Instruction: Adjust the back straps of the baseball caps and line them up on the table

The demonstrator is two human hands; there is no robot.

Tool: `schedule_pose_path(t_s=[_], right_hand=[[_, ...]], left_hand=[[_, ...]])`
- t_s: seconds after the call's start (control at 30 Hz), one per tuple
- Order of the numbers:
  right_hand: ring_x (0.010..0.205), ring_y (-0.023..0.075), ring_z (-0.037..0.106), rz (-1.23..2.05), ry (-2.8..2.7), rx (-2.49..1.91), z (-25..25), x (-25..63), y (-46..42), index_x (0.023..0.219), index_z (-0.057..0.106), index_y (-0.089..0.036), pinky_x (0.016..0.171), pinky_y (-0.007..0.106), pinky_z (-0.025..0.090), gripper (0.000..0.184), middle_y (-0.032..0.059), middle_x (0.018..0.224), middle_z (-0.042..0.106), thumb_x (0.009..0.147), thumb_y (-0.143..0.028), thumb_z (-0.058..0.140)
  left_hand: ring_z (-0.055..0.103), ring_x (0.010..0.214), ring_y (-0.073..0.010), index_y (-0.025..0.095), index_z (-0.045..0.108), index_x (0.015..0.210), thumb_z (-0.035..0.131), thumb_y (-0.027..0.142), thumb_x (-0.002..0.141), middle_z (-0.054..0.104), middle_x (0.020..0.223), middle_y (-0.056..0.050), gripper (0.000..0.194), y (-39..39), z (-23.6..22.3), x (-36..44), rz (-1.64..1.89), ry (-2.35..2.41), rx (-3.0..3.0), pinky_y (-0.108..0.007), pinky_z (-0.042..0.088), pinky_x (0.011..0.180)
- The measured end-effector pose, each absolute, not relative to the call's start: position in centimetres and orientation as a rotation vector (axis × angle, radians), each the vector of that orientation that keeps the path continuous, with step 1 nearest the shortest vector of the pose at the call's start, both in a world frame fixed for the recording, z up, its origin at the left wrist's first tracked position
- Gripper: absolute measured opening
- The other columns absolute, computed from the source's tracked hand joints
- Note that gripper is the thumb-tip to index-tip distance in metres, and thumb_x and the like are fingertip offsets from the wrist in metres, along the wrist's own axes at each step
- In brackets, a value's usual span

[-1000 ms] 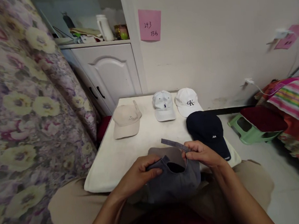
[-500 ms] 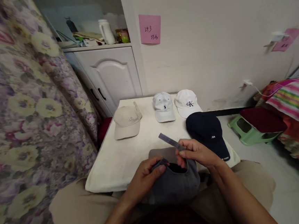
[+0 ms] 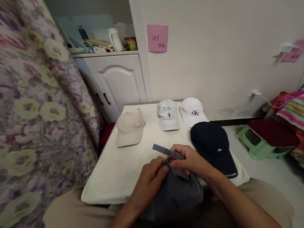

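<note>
A dark grey cap (image 3: 180,193) rests at my lap against the table's near edge, its back opening towards me. My left hand (image 3: 153,176) pinches the short buckle side of its back closure. In my right hand (image 3: 186,160) is the other side, the long grey strap (image 3: 166,151), whose free end points up and left. The two hands meet at the fingertips, and the fingers partly hide the buckle. Nearest to my right hand lies a navy cap (image 3: 210,144) with a small white logo.
On the cream-covered table (image 3: 112,174) sit a beige cap (image 3: 129,128), a pale blue-grey cap (image 3: 168,114) and a white cap (image 3: 193,111) with black letters. A floral curtain (image 3: 37,138) hangs at left. A green stool (image 3: 250,144) with a dark red top stands at right.
My right hand has moved left with the strap, closing the gap to my left hand at the buckle. The view has tilted up slightly. The other caps stay put.
</note>
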State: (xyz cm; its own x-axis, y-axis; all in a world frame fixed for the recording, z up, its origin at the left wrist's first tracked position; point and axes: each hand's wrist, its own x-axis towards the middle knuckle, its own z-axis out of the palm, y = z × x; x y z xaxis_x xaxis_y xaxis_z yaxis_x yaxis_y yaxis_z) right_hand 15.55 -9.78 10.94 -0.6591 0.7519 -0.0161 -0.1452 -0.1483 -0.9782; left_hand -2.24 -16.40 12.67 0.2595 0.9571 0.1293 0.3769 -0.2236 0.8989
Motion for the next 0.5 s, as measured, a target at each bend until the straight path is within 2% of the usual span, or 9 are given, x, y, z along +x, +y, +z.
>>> schedule_pose_path(t_s=[0.23, 0.37, 0.5], right_hand=[[0.041, 0.0034, 0.035, 1.861, -1.562, -0.735, 11.6, 14.8, -8.6, 0.078, 0.059, -0.016, 0.032, 0.015, 0.026, 0.03, -0.0065, 0.062, 0.055, 0.066, -0.034, 0.081], [0.038, 0.0021, 0.031, 1.928, -1.581, -0.684, 11.3, 14.6, -8.4, 0.074, 0.058, -0.015, 0.033, 0.016, 0.02, 0.026, -0.0055, 0.06, 0.057, 0.07, -0.033, 0.077], [0.037, 0.0021, 0.031, 1.975, -1.572, -0.62, 10.7, 15.0, -8.3, 0.074, 0.059, -0.015, 0.034, 0.017, 0.018, 0.023, -0.0053, 0.059, 0.058, 0.074, -0.033, 0.074]], left_hand=[[0.057, 0.078, -0.0196, 0.02, 0.061, 0.09, 0.043, 0.038, 0.095, 0.065, 0.084, -0.002, 0.026, -16.1, 12.8, -2.5, 0.949, 1.295, 1.743, -0.028, 0.044, 0.073], [0.056, 0.074, -0.0186, 0.02, 0.06, 0.087, 0.043, 0.038, 0.095, 0.064, 0.08, -0.001, 0.026, -16.1, 12.9, -2.6, 0.907, 1.318, 1.781, -0.027, 0.043, 0.071], [0.058, 0.079, -0.0175, 0.019, 0.06, 0.089, 0.043, 0.033, 0.096, 0.065, 0.086, -0.001, 0.023, -16.1, 13.2, -2.9, 0.858, 1.256, 1.746, -0.026, 0.042, 0.072]])
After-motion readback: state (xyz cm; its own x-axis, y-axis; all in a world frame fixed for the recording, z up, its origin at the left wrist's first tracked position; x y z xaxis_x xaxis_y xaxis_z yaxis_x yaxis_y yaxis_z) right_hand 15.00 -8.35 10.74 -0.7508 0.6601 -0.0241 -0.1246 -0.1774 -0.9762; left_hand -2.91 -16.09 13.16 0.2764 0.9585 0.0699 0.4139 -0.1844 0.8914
